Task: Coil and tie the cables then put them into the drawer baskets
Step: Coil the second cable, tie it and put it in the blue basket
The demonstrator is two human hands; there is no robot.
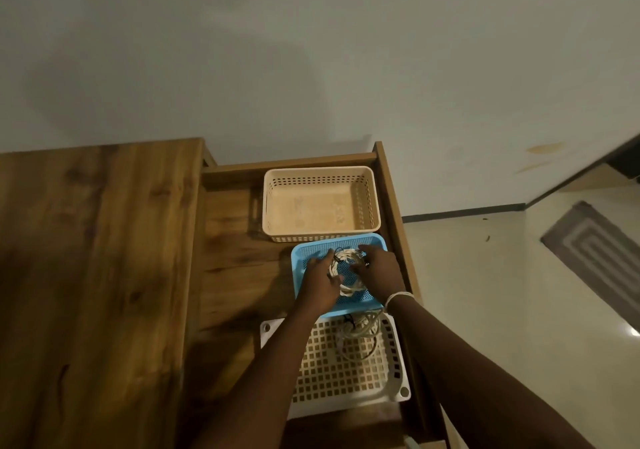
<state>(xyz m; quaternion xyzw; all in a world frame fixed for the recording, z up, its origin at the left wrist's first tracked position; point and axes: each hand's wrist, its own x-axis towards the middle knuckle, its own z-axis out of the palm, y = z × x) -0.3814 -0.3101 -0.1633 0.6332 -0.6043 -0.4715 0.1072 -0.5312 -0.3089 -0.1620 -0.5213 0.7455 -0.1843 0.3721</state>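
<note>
Both my hands down in open drawer [388, 185], setting coiled white cable [346, 275] into blue basket [301, 258], middle of three. Left hand [320, 284] grips coil at its 9 o'clock, right hand [375, 270] curls over coil at 3 o'clock. Beige basket [320, 202] at 12 o'clock of blue, nothing in it. White basket [346, 372] at 6 o'clock w/ another tied cable [358, 327]. Step, as I judge: placing coil. Next: let go both hands gently so loops stay put. Wooden table [97, 258] at 9 o'clock.

Between the hands a white coiled cable [346, 277] lies in a blue perforated basket [370, 240]; beyond, a beige basket [320, 232].
</note>
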